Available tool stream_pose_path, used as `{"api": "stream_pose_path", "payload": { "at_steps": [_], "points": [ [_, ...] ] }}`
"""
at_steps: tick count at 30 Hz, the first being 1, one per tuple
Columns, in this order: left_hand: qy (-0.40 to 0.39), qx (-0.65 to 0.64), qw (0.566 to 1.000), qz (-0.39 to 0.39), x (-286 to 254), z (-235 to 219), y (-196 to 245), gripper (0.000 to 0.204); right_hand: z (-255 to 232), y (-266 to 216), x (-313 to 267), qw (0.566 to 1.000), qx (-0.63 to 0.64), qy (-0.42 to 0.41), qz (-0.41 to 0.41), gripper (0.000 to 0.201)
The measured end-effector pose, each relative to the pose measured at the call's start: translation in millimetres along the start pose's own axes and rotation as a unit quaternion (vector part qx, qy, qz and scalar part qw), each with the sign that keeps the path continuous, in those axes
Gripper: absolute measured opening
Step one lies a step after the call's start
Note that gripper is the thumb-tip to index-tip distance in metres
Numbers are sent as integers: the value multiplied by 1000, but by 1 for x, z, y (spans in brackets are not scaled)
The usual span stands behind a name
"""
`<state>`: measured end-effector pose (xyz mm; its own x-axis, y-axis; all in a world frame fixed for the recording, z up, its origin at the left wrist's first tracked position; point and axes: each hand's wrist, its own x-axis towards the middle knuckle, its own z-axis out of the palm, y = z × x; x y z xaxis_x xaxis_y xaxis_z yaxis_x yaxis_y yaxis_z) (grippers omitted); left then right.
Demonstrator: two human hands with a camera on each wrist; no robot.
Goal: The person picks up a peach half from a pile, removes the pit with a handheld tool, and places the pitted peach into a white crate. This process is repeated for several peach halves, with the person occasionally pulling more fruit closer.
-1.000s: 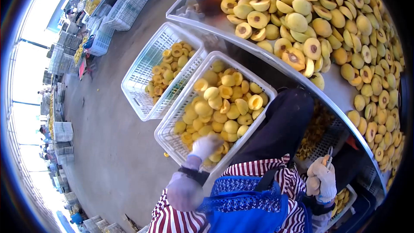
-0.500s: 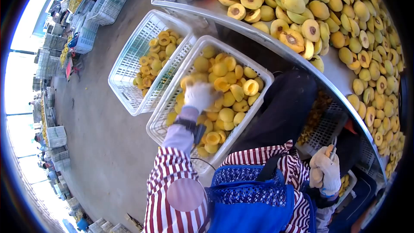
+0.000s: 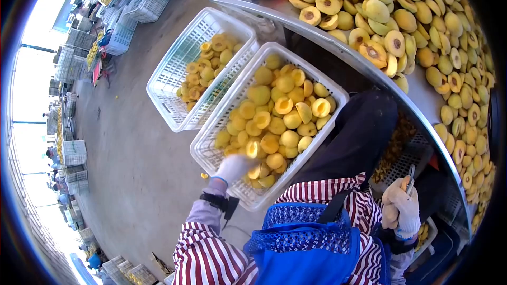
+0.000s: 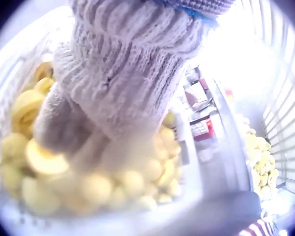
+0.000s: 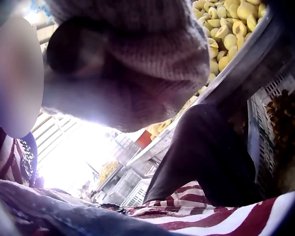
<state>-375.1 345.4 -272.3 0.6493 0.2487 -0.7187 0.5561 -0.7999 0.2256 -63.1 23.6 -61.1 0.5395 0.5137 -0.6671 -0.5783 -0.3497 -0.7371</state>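
The gloved left hand (image 3: pixel 233 170) reaches over the near left edge of a white crate (image 3: pixel 196 150) and touches halved yellow fruit (image 3: pixel 262 120) inside. In the left wrist view, the left hand (image 4: pixel 113 93) points down among the fruit (image 4: pixel 96 189), its fingertips blurred; whether it grips a piece cannot be told. At the lap's right side, the gloved right hand (image 3: pixel 400 210) is curled round a small metal tool (image 3: pixel 411 175), whose tip sticks up. The right wrist view shows only the knitted glove of the right hand (image 5: pixel 147 64), dark and close.
A metal-edged table (image 3: pixel 338 46) heaped with halved fruit (image 3: pixel 404 21) curves along the right. Another white crate (image 3: pixel 158 92), partly filled, stands beside the first. Under the table is a crate with dark yellow scraps (image 3: pixel 393 150). Stacked crates (image 3: pixel 153 0) stand far left.
The left hand went further into the crate, then came back to its near left side. Fruit there lies differently. The right hand keeps its hold on the tool. The head view has shifted slightly.
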Motion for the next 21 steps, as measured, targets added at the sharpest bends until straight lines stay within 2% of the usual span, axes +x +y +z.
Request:
{"api": "stream_pose_path", "payload": {
  "at_steps": [1, 2, 4, 7, 10, 12, 15, 18, 19, 21],
  "points": [
    [125, -93, 987, -49, 4, -24, 4, 27, 2, 0, -1, 1000, 3, 1, -1, 22],
    [244, -184, 947, -96, 7, -42, 7, 27, 3, 1, -3, 1000, 5, 3, 0, 22],
    [300, -168, 937, -60, 32, -44, -4, 41, 2, 2, -4, 1000, 0, 0, -5, 22],
    [305, -71, 920, -237, 87, -39, 11, 61, 4, 3, -5, 1000, -11, 1, -1, 23],
    [424, 41, 892, -147, 93, 30, 37, 71, 8, 2, -5, 1000, -17, 14, 1, 23],
    [294, -83, 943, -132, 61, 47, 60, 73, 11, 1, -2, 1000, -16, 12, 4, 22],
    [369, -264, 885, -101, 29, 72, 63, 66, 14, 1, 5, 1000, -19, -5, 5, 21],
    [170, -204, 946, -186, 36, 55, 43, 56, 21, 0, 8, 1000, -23, -13, 6, 19],
    [51, -119, 982, -136, 43, 33, 39, 48, 24, -5, 5, 1000, -20, -15, 16, 18],
    [34, -116, 978, -169, 44, -39, 76, 44, 24, -6, -1, 1000, -10, -8, 21, 17]
  ]
}}
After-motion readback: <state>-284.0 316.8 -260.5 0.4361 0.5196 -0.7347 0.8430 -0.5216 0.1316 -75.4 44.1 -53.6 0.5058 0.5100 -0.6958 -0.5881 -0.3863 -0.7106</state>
